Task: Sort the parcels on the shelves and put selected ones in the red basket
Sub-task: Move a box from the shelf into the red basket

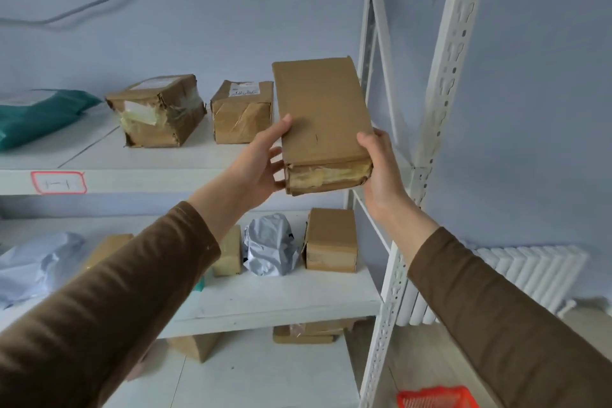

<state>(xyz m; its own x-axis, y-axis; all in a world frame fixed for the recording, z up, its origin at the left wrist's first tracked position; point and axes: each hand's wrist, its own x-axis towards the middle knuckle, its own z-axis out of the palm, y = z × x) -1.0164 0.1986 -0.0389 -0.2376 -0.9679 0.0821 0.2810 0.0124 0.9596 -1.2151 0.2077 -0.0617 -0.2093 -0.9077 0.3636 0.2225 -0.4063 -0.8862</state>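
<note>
A long brown cardboard parcel (323,116) is held up in front of the top shelf (139,156), tilted with its taped end toward me. My left hand (261,159) grips its left edge, thumb on top and fingers underneath. My right hand (381,169) grips its right lower corner. The red basket (437,397) shows only its rim at the bottom right, on the floor beside the rack.
On the top shelf sit a teal mailer bag (39,116), a torn taped box (159,111) and a small labelled box (241,111). The middle shelf (281,298) carries a brown box (331,238), a grey bag (270,245) and a white bag (36,265). White rack posts (440,103) and a radiator (516,272) stand right.
</note>
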